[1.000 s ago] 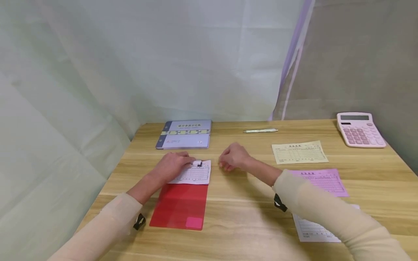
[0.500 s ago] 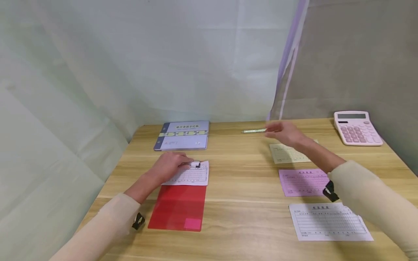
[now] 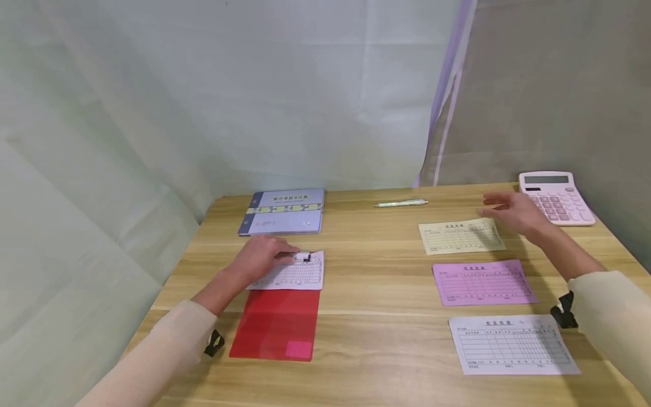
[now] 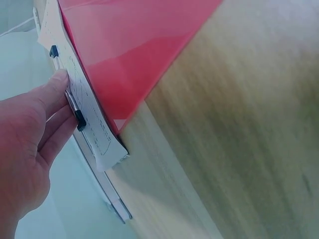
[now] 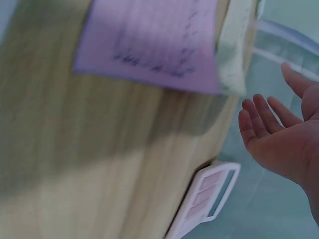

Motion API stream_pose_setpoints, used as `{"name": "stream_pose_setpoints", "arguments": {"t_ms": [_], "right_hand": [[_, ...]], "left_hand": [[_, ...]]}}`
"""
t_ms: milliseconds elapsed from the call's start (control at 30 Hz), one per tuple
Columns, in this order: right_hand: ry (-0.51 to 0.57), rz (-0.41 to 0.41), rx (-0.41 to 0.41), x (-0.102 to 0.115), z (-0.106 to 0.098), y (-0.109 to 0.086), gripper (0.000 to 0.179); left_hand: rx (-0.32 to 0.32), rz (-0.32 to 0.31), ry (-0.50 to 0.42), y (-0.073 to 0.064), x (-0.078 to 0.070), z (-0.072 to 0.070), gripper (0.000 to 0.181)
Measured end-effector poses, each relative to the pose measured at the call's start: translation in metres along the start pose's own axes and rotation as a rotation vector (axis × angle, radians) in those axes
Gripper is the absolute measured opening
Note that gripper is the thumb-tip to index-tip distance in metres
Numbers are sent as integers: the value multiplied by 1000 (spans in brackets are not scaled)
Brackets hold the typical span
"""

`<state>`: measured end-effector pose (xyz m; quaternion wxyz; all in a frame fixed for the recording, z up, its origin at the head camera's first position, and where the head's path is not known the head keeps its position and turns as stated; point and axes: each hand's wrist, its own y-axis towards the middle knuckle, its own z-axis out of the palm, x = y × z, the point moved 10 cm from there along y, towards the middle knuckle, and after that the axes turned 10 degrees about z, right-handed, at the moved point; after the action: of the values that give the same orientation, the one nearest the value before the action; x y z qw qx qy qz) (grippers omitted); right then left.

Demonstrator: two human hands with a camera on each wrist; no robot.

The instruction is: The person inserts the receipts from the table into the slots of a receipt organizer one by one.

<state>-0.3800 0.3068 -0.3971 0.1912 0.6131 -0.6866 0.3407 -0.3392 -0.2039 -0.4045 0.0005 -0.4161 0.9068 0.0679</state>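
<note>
My left hand (image 3: 260, 257) pinches the wire clip (image 3: 303, 256) with black ends at the top of a red clipboard (image 3: 278, 325). In the left wrist view the thumb lies on the clip and the fingers reach behind it. A white printed form (image 4: 102, 139) lies on the clipboard's upper part, partly covered by this hand in the head view. My right hand (image 3: 519, 213) holds nothing, its fingers loosely extended above the table between the yellow form (image 3: 458, 237) and the pink calculator (image 3: 556, 199). The right wrist view shows that hand's palm and relaxed fingers (image 5: 266, 114).
Below the yellow form lie a purple form (image 3: 480, 285) and a white form (image 3: 508, 347). At the table's back are a blue-grey account book (image 3: 287, 213) and a pen (image 3: 402, 203). Pale curtains (image 3: 305, 90) hang behind the table.
My right hand has swept rightward from beside the clipboard, past the pen, to near the calculator. My left hand stays at the clip.
</note>
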Motion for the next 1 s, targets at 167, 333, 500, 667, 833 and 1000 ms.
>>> {"name": "stream_pose_setpoints", "arguments": {"t_ms": [167,333,500,667,833,1000], "right_hand": [[-6,15,1,-17,2,1,67],[6,23,35,-30,12,4,59],[-22,35,15,-39,11,6,51],[-12,41,-29,-42,9,7,44],[9,44,-83,-41,4,6,40],[32,47,-111,-32,-1,5,44]], "left_hand": [[-9,-19,-76,-2,6,2,35],[-29,-53,-207,-5,15,5,32],[-61,-41,-254,-5,17,6,31],[-91,-39,-296,-5,20,8,31],[-118,-31,-321,-5,24,9,32],[-117,-29,-317,-7,27,13,34]]}}
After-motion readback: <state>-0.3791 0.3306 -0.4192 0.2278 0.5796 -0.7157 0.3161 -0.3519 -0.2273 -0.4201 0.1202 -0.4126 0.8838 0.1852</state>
